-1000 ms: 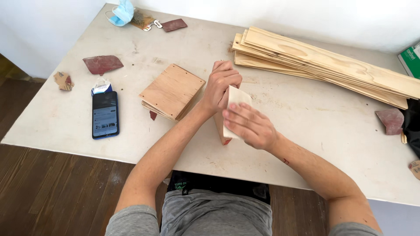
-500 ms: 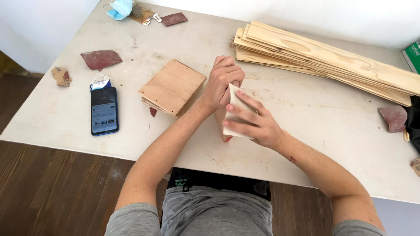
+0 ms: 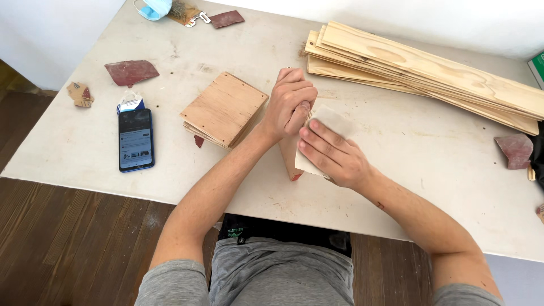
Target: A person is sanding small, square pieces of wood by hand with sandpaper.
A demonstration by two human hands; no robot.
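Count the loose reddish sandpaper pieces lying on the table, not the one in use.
3 clearly: one at the far edge, one left above the phone, one at the right edge. A reddish scrap also peeks from under the square plywood stack; others may be hidden.

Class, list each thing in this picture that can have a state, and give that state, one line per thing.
Left hand: closed around the top of the wooden piece.
Right hand: fingers flat, pressing the sandpaper sheet onto the wood.
Wooden piece: standing on edge on the table.
Phone: lying flat, screen lit.
Square boards: stacked.
Long planks: piled.
Face mask: lying crumpled.
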